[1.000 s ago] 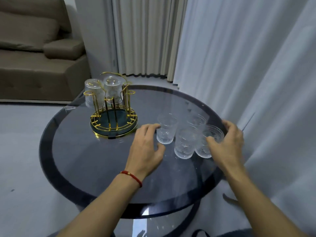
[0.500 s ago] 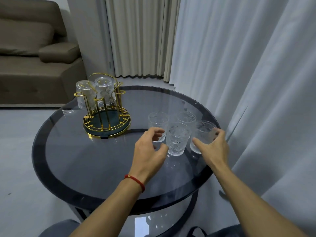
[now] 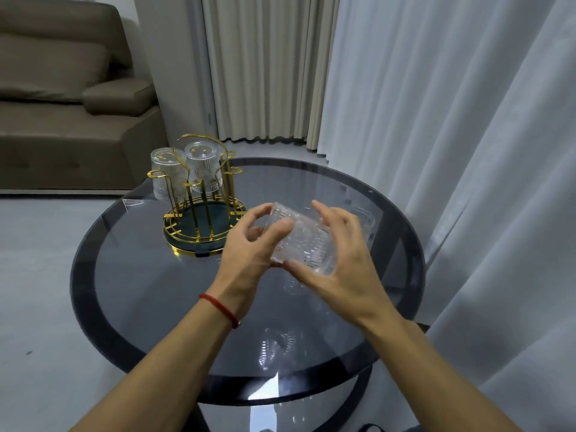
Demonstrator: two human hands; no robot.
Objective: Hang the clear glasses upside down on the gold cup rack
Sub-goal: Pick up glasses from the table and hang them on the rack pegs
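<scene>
Clear ribbed glass is what I am dealing with, and I judge it stiff, brittle and a little slick, so the hold matters. Nearest to me, in front of the gold cup rack [image 3: 204, 226] and lifted above the dark glass table [image 3: 131, 269], one tumbler [image 3: 300, 241] lies tilted on its side between both hands. My right hand [image 3: 343, 263] cups it from the side away from the rack, thumb under the lower rim and fingers curled over the top; my left hand [image 3: 249, 254] steadies the end facing the rack, thumb pressed on the wall and fingers half curled, loosely closed on it. I would grip across the ribbed wall, where the grooves give purchase, not by the thin rim. It looks light enough for one hand, though a knock against the metal prongs could chip it. Just beyond my hands, to the right of the rack, another glass [image 3: 363, 218] stands partly hidden on the table. On the rack's far side two glasses [image 3: 187, 171] already hang upside down.
</scene>
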